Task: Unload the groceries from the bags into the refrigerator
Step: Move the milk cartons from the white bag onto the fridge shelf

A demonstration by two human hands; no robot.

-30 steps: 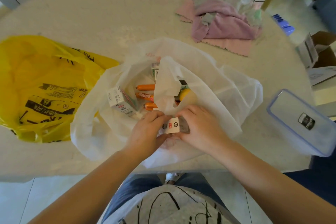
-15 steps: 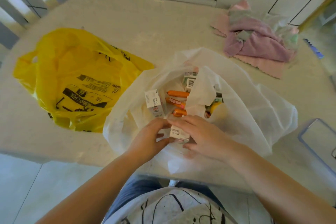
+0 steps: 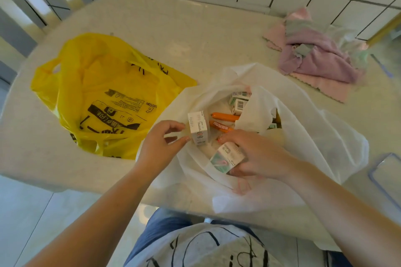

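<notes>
Yellow plastic is lying crumpled at the left of the frame, the yellow bag (image 3: 104, 97) slumped on the table (image 3: 173, 34); I cannot tell whether anything is left in it. Moving right, my left hand (image 3: 160, 147) is reaching, fingers loosely curled and holding nothing, fingertips almost touching the upright carton (image 3: 198, 128) standing inside the white bag (image 3: 314, 136) at centre. I am judging it best to pinch that carton by its narrow sides and lift it straight up, so the bag's mouth is not dragged along. My right hand (image 3: 258, 154) is gripping a second carton (image 3: 226, 158), tilted, low in the bag. Orange sausages (image 3: 224, 117) and more cartons (image 3: 238, 103) are lying further in; bag folds are hiding anything under them. The refrigerator is not showing, and a clear lid (image 3: 388, 178) is getting cut off at the right edge.
</notes>
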